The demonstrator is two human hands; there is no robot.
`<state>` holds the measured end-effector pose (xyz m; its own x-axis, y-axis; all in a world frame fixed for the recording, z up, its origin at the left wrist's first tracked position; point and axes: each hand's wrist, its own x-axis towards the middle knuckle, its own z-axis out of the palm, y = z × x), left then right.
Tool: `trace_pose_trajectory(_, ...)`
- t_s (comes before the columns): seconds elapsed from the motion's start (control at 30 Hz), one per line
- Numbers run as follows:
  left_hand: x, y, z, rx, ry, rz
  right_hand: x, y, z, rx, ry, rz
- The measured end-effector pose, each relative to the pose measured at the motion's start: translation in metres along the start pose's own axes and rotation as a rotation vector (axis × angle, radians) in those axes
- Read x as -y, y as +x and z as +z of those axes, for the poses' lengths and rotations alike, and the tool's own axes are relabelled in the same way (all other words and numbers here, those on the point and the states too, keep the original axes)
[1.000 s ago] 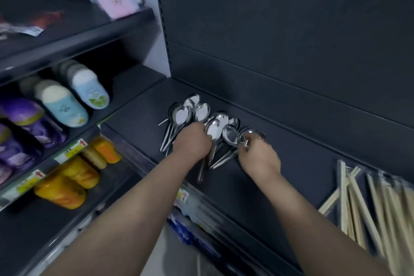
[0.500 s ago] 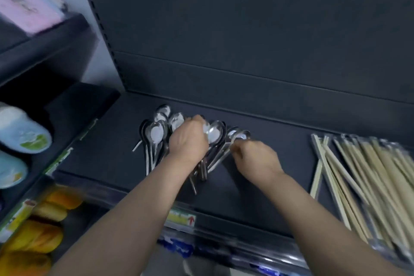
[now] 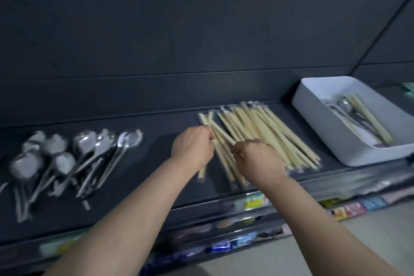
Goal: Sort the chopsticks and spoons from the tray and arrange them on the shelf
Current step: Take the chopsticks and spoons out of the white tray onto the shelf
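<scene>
On the shelf (image 3: 156, 181), left hand (image 3: 192, 150) and right hand (image 3: 257, 161) have quit spoons (image 3: 85, 152), grips curled round chopsticks (image 3: 268, 132).

This is looking like a shop: a dark display shelf (image 3: 156, 136) is carrying price labels (image 3: 253, 203) along its front edge, with packaged goods (image 3: 349, 209) sitting below.

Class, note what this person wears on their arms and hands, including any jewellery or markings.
Nothing worn shows. The left arm and right arm are bare, with no sleeves in view. The left hand and right hand show no gloves, rings, watch or markings that I can see.
</scene>
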<state>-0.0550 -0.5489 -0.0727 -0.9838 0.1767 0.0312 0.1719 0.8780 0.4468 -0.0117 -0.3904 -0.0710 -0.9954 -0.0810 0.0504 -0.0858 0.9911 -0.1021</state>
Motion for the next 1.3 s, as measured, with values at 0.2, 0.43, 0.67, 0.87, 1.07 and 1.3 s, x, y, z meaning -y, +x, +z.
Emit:
trace_pose_trajectory(0.2,-0.169,0.02,0.065,0.048,-0.056,0.155,-0.169,-0.045,-0.034,-0.163,0.012,0.171)
trace_pose_trajectory(0.43,-0.31,0.033,0.117,0.065,-0.145,0.281,-0.315,-0.085,-0.067,-0.26,-0.019,0.342)
trace_pose_trajectory(0.67,-0.345,0.073,0.128,0.013,-0.123,0.259,-0.359,-0.054,-0.067,-0.25,0.037,0.303)
trace_pose_trajectory(0.87,-0.36,0.133,0.141,0.091,0.066,0.235,-0.39,-0.017,-0.065,-0.174,0.02,0.322)
trace_pose_trajectory(1.07,-0.394,0.2,0.187,0.266,0.227,0.222,-0.435,0.012,-0.071,-0.127,0.026,0.381)
trace_pose_trajectory(1.3,-0.404,0.238,0.234,0.329,0.341,0.233,-0.467,0.036,-0.065,-0.045,0.147,0.304)
